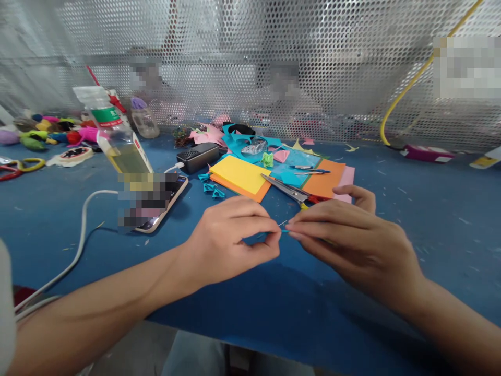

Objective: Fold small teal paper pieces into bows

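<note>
My left hand and my right hand meet over the near part of the blue table, each in a pinch. Between their fingertips shows a sliver of a small blue paper piece; the fingers hide most of it. Just beyond my right hand lie scissors, blades pointing left onto a yellow paper sheet that rests on orange paper. Several small folded blue paper pieces sit left of that stack. Past the scissors are pens and an orange paper sheet.
A bottle of yellowish liquid stands behind a phone on the left. A white cable runs along the table there. A black box-shaped device and paper scraps lie farther back, before a perforated metal screen.
</note>
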`<state>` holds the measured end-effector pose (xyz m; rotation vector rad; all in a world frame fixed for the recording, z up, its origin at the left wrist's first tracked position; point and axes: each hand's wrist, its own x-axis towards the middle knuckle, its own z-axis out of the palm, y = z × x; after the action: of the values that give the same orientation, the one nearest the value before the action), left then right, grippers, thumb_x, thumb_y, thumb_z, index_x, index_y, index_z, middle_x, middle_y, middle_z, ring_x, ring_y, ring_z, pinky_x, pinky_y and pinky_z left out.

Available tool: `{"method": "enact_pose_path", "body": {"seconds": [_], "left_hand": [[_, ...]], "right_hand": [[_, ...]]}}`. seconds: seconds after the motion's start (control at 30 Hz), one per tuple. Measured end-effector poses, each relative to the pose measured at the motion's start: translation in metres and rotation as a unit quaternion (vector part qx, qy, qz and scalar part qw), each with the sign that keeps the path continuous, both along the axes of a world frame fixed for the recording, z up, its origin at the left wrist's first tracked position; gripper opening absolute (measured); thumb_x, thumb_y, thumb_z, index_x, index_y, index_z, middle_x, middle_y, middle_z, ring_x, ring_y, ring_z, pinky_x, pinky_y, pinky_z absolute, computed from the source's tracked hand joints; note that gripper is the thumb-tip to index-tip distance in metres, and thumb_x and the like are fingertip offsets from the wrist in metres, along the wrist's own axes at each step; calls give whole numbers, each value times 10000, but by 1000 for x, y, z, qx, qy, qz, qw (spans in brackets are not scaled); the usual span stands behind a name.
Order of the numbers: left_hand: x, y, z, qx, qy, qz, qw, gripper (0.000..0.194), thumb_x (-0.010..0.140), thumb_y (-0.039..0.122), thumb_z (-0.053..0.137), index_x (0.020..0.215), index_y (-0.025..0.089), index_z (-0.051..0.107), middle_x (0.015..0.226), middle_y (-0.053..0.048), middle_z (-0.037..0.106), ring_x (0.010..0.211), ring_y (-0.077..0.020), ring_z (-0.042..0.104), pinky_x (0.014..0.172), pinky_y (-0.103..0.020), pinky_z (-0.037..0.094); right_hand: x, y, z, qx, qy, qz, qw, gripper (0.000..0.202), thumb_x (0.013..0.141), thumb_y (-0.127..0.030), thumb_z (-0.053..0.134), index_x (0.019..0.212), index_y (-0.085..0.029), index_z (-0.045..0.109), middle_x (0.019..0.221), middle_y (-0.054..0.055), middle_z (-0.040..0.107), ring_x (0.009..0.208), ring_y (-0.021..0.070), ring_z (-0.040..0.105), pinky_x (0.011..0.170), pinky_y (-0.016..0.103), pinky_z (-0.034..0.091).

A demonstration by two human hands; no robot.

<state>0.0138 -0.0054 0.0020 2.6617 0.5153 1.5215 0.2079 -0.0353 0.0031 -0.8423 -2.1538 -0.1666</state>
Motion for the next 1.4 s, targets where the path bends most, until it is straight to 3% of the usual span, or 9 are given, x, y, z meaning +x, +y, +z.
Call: {"method": "enact_pose_path", "body": {"seconds": [0.13,0.37,0.5,0.6,0.7,1.07,1.27,1.4], "left_hand": [[1,0,-2,-36,-8,-7,999,66,689,44,619,665,101,641,641,-45,650,597,-93,560,599,-221,483],[-1,0,-4,-176,-41,-13,983,28,723,105,633,738,95,654,702,-54,651,635,-97,593,586,-200,503],[-3,1,-8,-88,6,0,996,140,754,166,630,873,111,679,812,-70,681,747,-131,626,692,-256,521],[-3,1,-9,-11,34,17,999,97,767,160,609,819,148,691,805,-43,688,744,-132,627,687,-257,522],[-3,-1,-7,10,39,36,999,85,756,148,610,755,152,694,780,-33,685,709,-127,624,652,-245,521],[-10,-1,-2,-39,87,18,995,124,799,173,600,732,146,701,778,-31,681,708,-125,610,682,-254,508],[-8,-1,-2,-70,39,-16,997,79,774,148,630,752,117,700,748,-50,682,687,-119,612,658,-243,493],[-6,0,-1,-97,26,-21,995,53,753,144,653,735,114,693,739,-55,677,683,-114,605,664,-240,485]], "right_hand": [[-2,2,-2,-42,16,-7,999,47,810,-217,603,786,-253,622,800,-29,691,710,141,632,851,410,332],[-2,9,-10,-87,75,-30,993,36,794,-259,611,766,-247,592,740,-21,677,751,170,625,774,385,410],[-4,5,-8,-17,19,-38,999,33,804,-236,601,783,-239,576,753,-24,673,718,160,631,836,416,339],[-8,-1,-4,20,-12,-43,999,44,822,-206,578,782,-226,580,748,-25,678,692,152,639,860,427,298],[-11,-6,0,37,-19,-44,998,62,826,-185,569,773,-215,579,738,-26,682,675,148,644,854,419,287],[-9,-4,-1,33,-81,-37,995,156,905,-180,434,846,-212,575,799,-24,677,728,142,635,825,386,289],[-11,-7,0,28,-21,-67,997,71,850,-235,539,825,-237,605,801,-14,683,735,152,637,847,392,297],[-9,-7,0,13,-33,-58,998,83,856,-205,529,804,-227,589,772,-30,680,720,142,635,848,389,283]]}}
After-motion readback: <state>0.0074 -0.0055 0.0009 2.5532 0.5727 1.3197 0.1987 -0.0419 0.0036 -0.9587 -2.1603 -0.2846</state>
